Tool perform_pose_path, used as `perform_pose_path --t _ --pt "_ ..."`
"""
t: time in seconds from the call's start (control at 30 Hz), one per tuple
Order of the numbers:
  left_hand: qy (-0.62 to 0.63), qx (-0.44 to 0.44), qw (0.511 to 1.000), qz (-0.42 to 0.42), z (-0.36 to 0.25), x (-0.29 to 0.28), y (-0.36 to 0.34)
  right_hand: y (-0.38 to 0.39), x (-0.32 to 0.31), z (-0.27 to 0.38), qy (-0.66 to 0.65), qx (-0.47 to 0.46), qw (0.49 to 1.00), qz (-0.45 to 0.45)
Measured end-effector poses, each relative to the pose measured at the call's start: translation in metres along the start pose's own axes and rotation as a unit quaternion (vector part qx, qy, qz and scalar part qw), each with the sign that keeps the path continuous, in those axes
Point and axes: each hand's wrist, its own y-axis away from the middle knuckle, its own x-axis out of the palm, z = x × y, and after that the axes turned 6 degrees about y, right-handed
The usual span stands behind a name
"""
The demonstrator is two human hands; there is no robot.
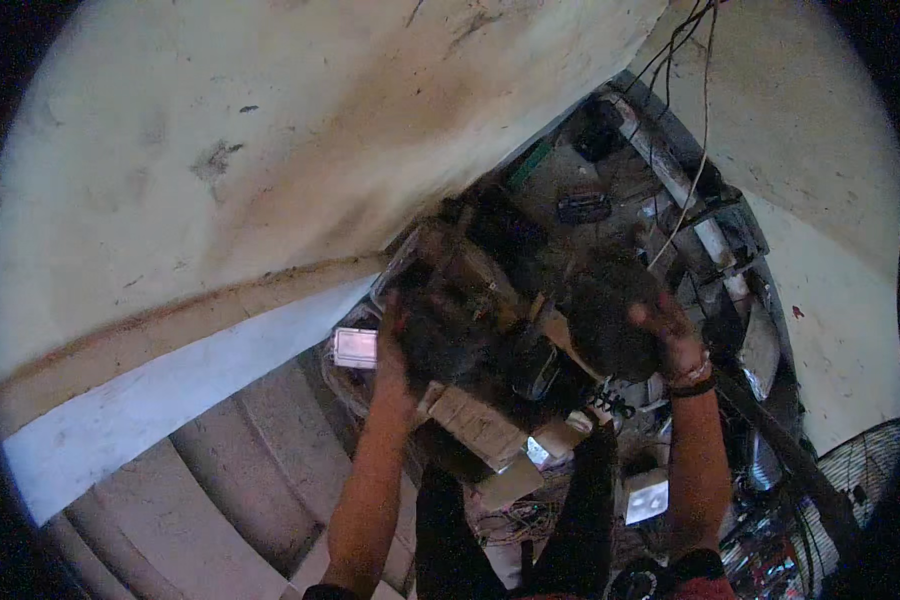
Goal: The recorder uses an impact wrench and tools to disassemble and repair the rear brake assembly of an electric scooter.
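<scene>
My left hand [395,340] is against a dim, dark mass [445,340] among the clutter, its fingers closed on something I cannot make out. My right hand [670,335] has its fingers curled at the edge of a dark, bulky object [610,315], too shadowed to name. A pale pinkish rectangular box [355,348] sits just left of my left hand. Below and between my hands lie a brown cardboard piece [475,425] and a small dark object [535,370].
Stained walls [220,130] slant on both sides, with dangling cables [705,130] at upper right. Pale steps [240,480] descend at lower left. A long dark bar [790,460], a wire fan grille [870,460], a white item [646,500] and scattered debris [585,205] surround my legs and hands.
</scene>
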Motion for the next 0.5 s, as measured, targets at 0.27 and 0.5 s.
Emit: perform_pose_path --t 0.27,0.5 --pt "0.015 0.022 0.997 0.071 0.054 0.103 0.000 0.012 0.013 0.011 0.359 -0.214 0.892 -0.173" --pt "0.136 -0.010 0.987 0.081 0.079 0.139 0.014 0.024 0.002 -0.009 0.254 -0.165 0.934 -0.191"
